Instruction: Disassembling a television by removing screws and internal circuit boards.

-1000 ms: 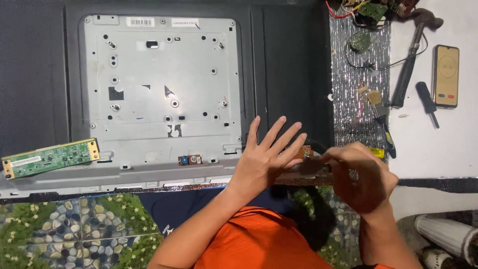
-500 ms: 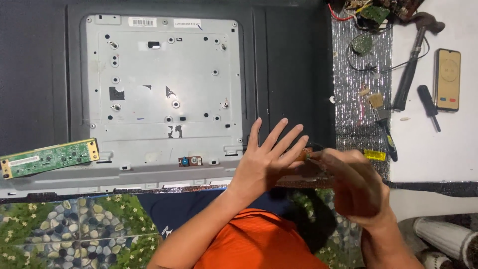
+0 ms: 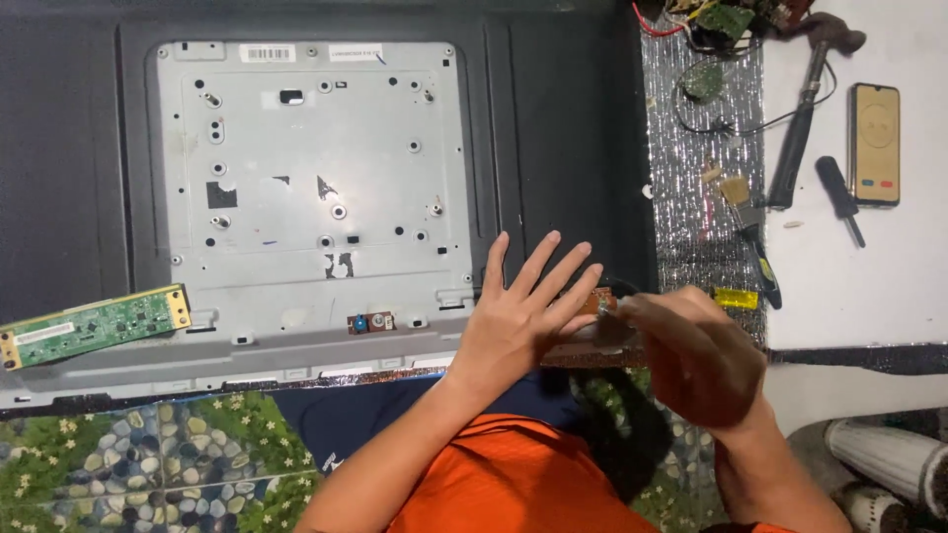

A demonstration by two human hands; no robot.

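A small brown circuit board [image 3: 592, 331] is shown at the near edge of a flat-panel display chassis [image 3: 553, 128], just right of centre, held between the two hands. Only its upper corner and lower edge are visible, the remainder being covered. The left hand [image 3: 518, 321] is laid flat against the board with all fingers spread and extended, so that nothing is clasped by it; the board is merely steadied by the palm and fingertips. The right hand [image 3: 691, 360] is curled closed over the board's right end, with a small metallic part pinched at the fingertips; what that part is cannot be told.

Beyond the hands, a grey metal back plate [image 3: 316, 188], perforated with screw holes, is seen fixed to the dark chassis. A tiny board with a blue component [image 3: 369, 323] is mounted at the plate's lower edge. A long green circuit board [image 3: 94, 326] is seen lying tilted at the chassis's lower left corner.

To the right, a strip of silver foil sheet [image 3: 701, 158] is laid out, on which a paintbrush [image 3: 750, 232] rests. Further right, on a white surface [image 3: 859, 286], a hammer [image 3: 805, 109], a black-handled screwdriver [image 3: 839, 197] and a smartphone [image 3: 875, 143] are arranged well apart from the hands.
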